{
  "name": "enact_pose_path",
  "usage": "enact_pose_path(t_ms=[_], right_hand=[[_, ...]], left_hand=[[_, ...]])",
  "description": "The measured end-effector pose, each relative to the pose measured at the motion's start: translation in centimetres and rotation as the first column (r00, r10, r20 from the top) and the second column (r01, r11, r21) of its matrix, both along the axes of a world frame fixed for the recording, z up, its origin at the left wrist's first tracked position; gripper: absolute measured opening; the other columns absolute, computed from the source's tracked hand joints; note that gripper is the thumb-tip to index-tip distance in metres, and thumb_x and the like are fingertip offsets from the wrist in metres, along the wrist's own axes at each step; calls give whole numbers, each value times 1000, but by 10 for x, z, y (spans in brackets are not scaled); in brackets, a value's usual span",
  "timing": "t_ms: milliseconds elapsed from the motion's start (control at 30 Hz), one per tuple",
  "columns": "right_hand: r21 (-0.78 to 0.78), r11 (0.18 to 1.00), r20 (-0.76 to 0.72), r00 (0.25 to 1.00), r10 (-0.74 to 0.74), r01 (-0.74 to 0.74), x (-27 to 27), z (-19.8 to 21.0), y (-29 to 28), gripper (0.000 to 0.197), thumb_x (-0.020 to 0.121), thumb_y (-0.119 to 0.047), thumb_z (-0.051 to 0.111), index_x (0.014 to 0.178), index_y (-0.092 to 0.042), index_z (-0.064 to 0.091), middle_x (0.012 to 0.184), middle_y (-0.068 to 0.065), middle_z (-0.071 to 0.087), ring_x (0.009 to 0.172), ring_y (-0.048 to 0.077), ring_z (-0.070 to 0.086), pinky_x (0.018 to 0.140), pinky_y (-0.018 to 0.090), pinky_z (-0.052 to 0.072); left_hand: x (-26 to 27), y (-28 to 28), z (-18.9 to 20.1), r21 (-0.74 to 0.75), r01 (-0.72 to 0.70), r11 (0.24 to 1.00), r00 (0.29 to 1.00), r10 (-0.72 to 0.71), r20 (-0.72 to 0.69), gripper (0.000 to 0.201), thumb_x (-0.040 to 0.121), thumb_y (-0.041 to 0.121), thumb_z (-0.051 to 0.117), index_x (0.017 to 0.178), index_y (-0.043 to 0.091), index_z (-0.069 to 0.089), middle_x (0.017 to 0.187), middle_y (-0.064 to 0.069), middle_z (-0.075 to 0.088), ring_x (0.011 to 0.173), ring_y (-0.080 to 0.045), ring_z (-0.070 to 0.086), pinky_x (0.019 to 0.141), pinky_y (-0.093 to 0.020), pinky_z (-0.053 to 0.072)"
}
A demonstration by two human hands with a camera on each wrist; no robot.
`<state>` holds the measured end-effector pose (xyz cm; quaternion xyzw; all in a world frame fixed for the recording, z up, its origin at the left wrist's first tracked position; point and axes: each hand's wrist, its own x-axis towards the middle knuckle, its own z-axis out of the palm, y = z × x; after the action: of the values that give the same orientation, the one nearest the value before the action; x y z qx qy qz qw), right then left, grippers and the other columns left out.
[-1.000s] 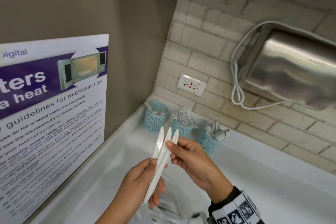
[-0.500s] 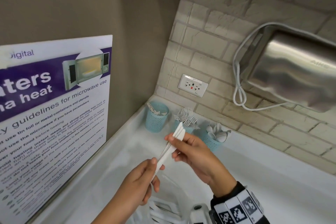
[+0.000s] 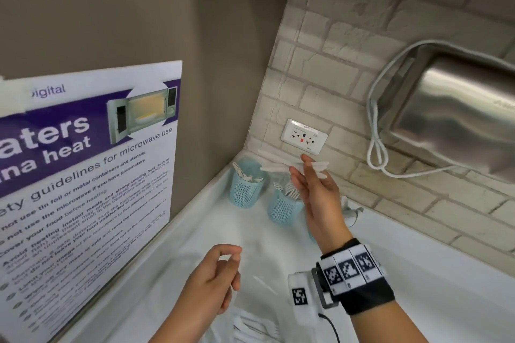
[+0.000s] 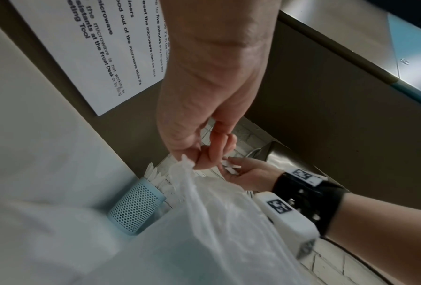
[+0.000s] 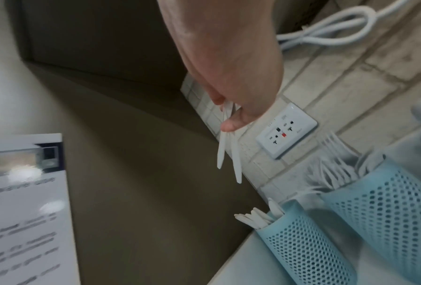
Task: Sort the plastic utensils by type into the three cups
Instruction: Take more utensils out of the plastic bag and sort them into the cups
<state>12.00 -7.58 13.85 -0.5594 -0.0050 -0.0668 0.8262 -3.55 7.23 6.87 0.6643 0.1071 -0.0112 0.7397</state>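
My right hand [image 3: 303, 168] pinches a few white plastic knives [image 3: 274, 168] and holds them level above the cups; the right wrist view shows the knives [image 5: 225, 152] hanging from the fingers [image 5: 228, 123]. Three light blue mesh cups stand in the counter's corner. The left cup [image 3: 245, 189] holds knives and the middle cup [image 3: 281, 207] holds forks. The third cup, with spoons [image 3: 352, 213], is mostly hidden behind my right wrist. My left hand [image 3: 223, 262] is lower and nearer, fingers curled, pinching the top of a clear plastic bag [image 4: 216, 212].
The clear bag [image 3: 250, 326] with more white utensils lies on the white counter [image 3: 167, 259] near me. A poster [image 3: 83, 175] covers the left wall. A wall socket [image 3: 303, 136] and a steel hand dryer [image 3: 459, 108] with a white cord are on the brick wall.
The left hand let go of the knives and dropped toward the bag. The right hand carried the knives away, up over the cups, turning them level.
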Motion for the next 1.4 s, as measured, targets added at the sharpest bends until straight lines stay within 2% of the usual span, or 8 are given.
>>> enact_pose_path(t_ms=[233,367,533,700,933,1033,1233,1400], right_hand=[[-98,995,-142,990,12,-26,44,-24,24,31,97,-22,55,126,-13,59,109,4,69,102,15,67,102,29,46],[-227,972,-205,979,20,-68,57,-40,31,27,99,-21,50,123,-9,56,116,8,66,102,15,65,85,19,49],[-321,937,-212,975,73,-140,60,-47,29,50,97,-12,53,144,-6,37,138,11,52,112,17,59,106,31,42],[-283,947,-150,982,112,-151,40,-29,24,36,97,-9,52,133,-7,49,125,11,62,106,18,65,102,33,47],[-443,857,-69,964,258,-261,-48,-4,15,23,96,3,43,95,-9,63,91,2,65,72,10,66,65,19,52],[-597,694,-136,904,406,-402,-88,-10,8,25,93,7,43,86,-9,60,82,-1,63,72,10,67,69,24,55],[-917,3,-351,807,476,-400,-139,-65,-1,33,81,-27,44,108,-21,62,118,1,57,108,14,57,92,17,39],[-788,-293,-608,758,236,-541,-154,-102,7,67,99,-34,42,154,-19,6,160,4,8,147,19,13,119,31,10]], left_hand=[[-2,7,1,15,-37,999,999,37,-1,12,97,19,49,100,20,61,53,5,53,41,-14,38,42,-22,31],[-2,10,1,20,-40,999,999,40,4,14,97,18,49,97,19,62,54,5,54,41,-14,38,40,-20,31],[0,11,-2,34,-7,999,1000,6,11,14,96,18,50,95,20,64,56,4,55,43,-14,40,42,-20,33],[0,12,-9,221,49,974,991,-75,108,6,75,41,63,77,35,64,71,11,60,62,-3,50,59,-12,38],[0,11,-22,741,377,556,885,-452,-111,12,72,66,60,83,62,58,129,36,17,120,12,19,104,-22,27],[3,11,-35,775,425,468,859,-478,-182,18,83,49,58,76,65,53,132,24,23,127,2,34,101,-13,25],[10,11,-44,783,306,541,884,-467,-23,52,85,-1,43,113,40,58,113,16,49,114,-2,51,88,-3,33],[3,3,-38,739,259,622,905,-424,40,59,84,-11,37,127,25,55,124,16,51,110,2,51,88,-3,38]])
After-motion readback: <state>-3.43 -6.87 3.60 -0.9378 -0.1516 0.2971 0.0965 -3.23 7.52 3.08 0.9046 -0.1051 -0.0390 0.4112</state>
